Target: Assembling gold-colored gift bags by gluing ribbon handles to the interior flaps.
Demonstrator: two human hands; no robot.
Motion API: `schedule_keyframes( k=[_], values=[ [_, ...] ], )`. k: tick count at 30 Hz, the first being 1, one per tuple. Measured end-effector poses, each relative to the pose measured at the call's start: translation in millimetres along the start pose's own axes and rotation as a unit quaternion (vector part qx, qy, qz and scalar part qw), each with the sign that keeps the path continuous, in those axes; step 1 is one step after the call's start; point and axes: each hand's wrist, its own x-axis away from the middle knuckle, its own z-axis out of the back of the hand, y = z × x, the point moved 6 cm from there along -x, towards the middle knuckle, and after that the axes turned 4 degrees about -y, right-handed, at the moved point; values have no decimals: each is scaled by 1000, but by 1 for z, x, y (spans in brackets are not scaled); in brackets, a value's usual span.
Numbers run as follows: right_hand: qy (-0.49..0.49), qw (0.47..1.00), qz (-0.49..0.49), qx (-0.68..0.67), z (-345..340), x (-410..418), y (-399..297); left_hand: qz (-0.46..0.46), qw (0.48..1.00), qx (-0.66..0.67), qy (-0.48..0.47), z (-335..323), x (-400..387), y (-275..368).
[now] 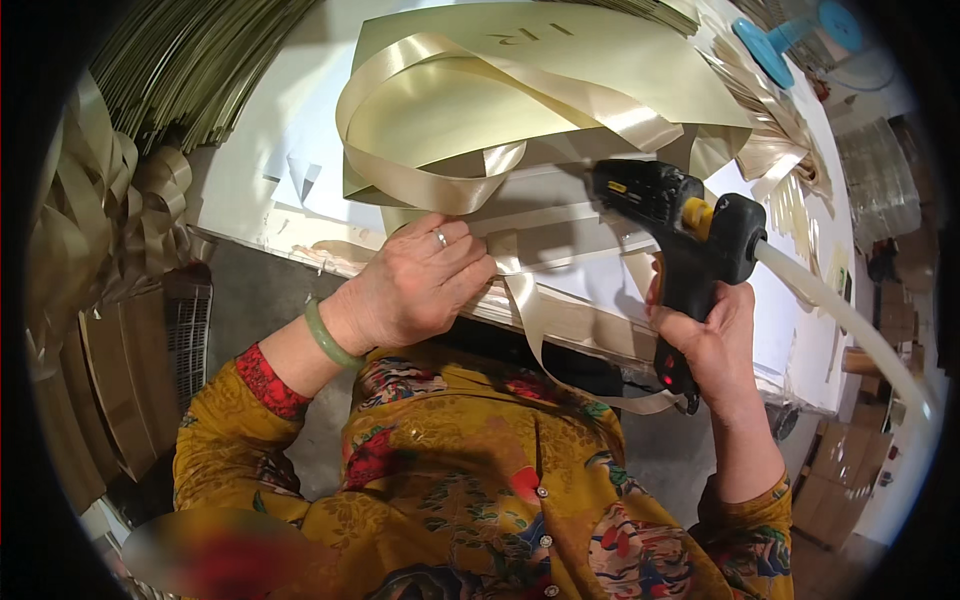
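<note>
My right hand [709, 341] grips a black and yellow hot glue gun [686, 202] by its handle. A long translucent glue stick [840, 300] runs out of the gun's back. The nozzle points left over a pale gold paper sheet or bag [645, 60], near its lower edge. My left hand [420, 277] is closed at the near table edge on a cream satin ribbon [457, 193]; its fingertips are partly hidden. A wide loop of ribbon lies on the gold paper above that hand. Another ribbon length [534, 315] hangs over the table edge toward the gun handle.
Stacked gold paper pieces [195, 67] stand at the far left. Bunched ribbons [112, 202] hang at left above cardboard boxes [127, 382]. More ribbons [787, 142] and several glue sticks [799, 217] lie on the white table [240, 172] at right, near a blue spool-like object [780, 45].
</note>
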Motion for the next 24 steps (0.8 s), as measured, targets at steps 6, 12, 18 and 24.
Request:
schedule_keyframes(
  k=[6,12,18,24],
  values=[
    [94,994,-6,55,21,2,20,-8,1000,7,10,-1,1,-1],
    [45,991,62,-111,13,8,0,-10,1000,2,10,-1,1,-1],
    [-69,968,-27,-240,-29,13,-23,-23,999,-25,15,-1,0,2],
    [-159,961,-77,-212,-61,-4,-27,-23,999,-29,24,3,-1,5]
  ],
)
